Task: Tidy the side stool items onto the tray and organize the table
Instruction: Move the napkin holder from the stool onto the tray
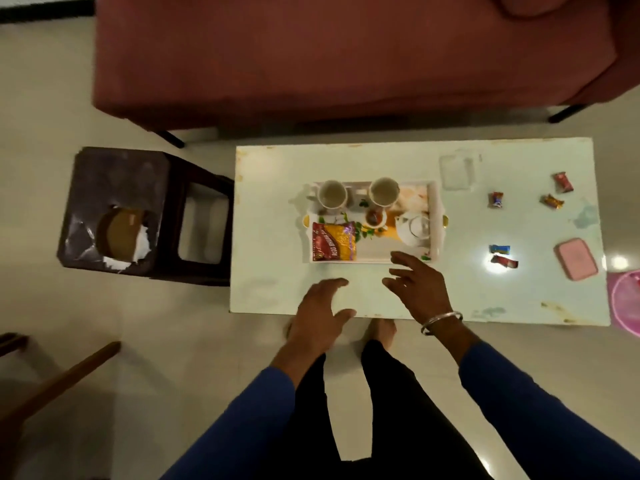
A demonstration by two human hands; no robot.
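A white tray [435,216] sits mid-table and holds two white cups [331,195] [383,191], a white teapot [414,229], a small dark bowl [375,218] and a red-and-yellow snack packet [334,241]. My right hand [414,285] hovers open at the tray's near edge, fingers spread, a metal bangle on the wrist. My left hand [320,313] is open over the table's front edge, holding nothing. The dark side stool [114,174] stands left of the table with a brown round object and torn white paper [123,239] on it.
Several wrapped candies [496,199] [504,261] lie scattered on the right half of the white table [270,296], with a pink case [576,258] and a clear lid [456,171]. A red sofa [346,57] stands behind. A pink object [626,303] sits at the table's right end.
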